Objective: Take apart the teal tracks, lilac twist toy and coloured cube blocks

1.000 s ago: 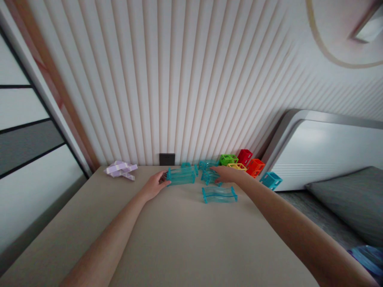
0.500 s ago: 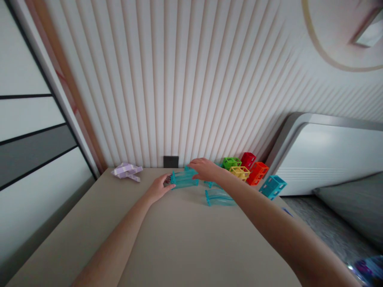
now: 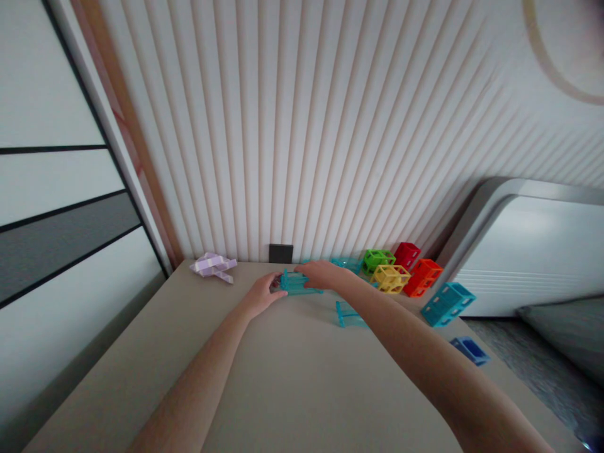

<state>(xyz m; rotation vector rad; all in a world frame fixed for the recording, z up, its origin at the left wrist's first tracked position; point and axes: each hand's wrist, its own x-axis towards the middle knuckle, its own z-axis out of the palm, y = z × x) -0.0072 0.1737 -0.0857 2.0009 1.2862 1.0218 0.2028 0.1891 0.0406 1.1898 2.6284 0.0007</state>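
Near the table's far edge, our left hand (image 3: 261, 294) and right hand (image 3: 321, 275) both clasp the stack of translucent teal plastic track pieces (image 3: 298, 283); one curved teal piece (image 3: 348, 313) lies loose beside it.

Both forearms are showing bare along their whole visible length, with no sleeve, cuff or glove covering them. The left hand (image 3: 261, 296) and the right hand (image 3: 321, 274) are likewise showing uncovered, each slim, with fingers too small and blurred at the far end for nails to be judged. The wrists are appearing plain, and the arms are widening toward the near edge.
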